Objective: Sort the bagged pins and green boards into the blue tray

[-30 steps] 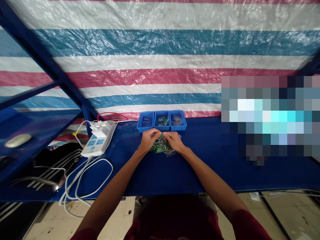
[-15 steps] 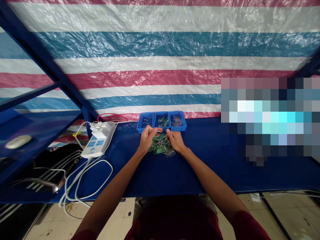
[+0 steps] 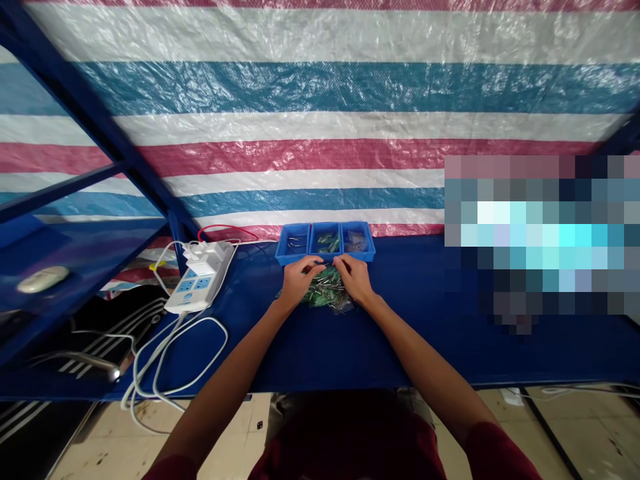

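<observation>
A loose pile (image 3: 327,293) of thin metal pieces and green and clear bits, too small to name, lies on the blue table. Over its left side is my left hand (image 3: 300,279), thumb and forefinger curled close together. My right hand (image 3: 356,275) is bent over the pile's right side, with its fingers drawn together. Between the two sets of fingertips there is a small gap; whatever they pinch is too small to make out. Just behind stand three joined blue bins: the left bin (image 3: 285,252) has a few thin metal pieces, the middle bin (image 3: 325,230) green pieces, the right bin (image 3: 369,248) clear-looking pieces.
A white power strip (image 3: 200,287) with plugged-in chargers and looped white cables (image 3: 165,373) lies left on the table (image 3: 320,360). A pale mouse (image 3: 44,279) rests on the far-left shelf. Striped sheeting (image 3: 310,153) hangs behind. A blurred-out patch covers the right.
Both hands have lowered slightly toward the pile, and their fingers curl downward more. The left fingers, stretched toward the right hand before, are now bent. The view has shifted slightly.
</observation>
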`<action>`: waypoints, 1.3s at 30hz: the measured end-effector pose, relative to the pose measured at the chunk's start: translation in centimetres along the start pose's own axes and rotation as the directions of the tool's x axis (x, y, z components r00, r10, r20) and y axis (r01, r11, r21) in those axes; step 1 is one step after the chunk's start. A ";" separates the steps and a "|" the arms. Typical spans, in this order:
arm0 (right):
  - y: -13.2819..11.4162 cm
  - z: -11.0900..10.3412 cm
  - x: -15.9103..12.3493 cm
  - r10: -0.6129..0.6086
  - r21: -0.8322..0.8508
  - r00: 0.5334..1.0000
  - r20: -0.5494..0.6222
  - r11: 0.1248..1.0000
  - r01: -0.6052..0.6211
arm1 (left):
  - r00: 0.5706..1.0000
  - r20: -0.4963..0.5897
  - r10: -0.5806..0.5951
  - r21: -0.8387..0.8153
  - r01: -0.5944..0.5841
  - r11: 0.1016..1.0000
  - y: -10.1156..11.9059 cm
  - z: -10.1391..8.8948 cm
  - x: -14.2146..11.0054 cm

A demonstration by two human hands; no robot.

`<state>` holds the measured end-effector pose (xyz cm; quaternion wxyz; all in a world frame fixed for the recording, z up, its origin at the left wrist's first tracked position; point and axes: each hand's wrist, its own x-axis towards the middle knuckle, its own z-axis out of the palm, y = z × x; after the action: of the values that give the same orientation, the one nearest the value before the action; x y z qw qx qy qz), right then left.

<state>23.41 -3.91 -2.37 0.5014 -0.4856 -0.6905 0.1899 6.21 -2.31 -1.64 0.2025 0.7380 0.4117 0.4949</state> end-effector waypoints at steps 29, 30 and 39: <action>1.0 0.3 0.2 0.020 -0.121 0.999 0.030 0.993 -0.016 | 0.997 0.032 0.071 0.506 -0.078 0.859 -3.1 -3.5 2.5; 1.1 0.4 0.2 0.017 -0.136 0.999 0.039 0.991 -0.011 | 0.994 0.091 0.066 0.495 -0.102 0.863 -2.9 -3.4 2.3; 1.5 0.5 0.2 0.037 -0.167 0.997 0.074 0.986 -0.024 | 0.968 0.233 -0.091 0.593 -0.067 0.802 -3.2 -1.4 0.6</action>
<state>23.64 -2.92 -3.56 0.4293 -0.5283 -0.7153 0.1580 3.74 -0.13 -3.00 0.0136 0.8178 0.5221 0.2418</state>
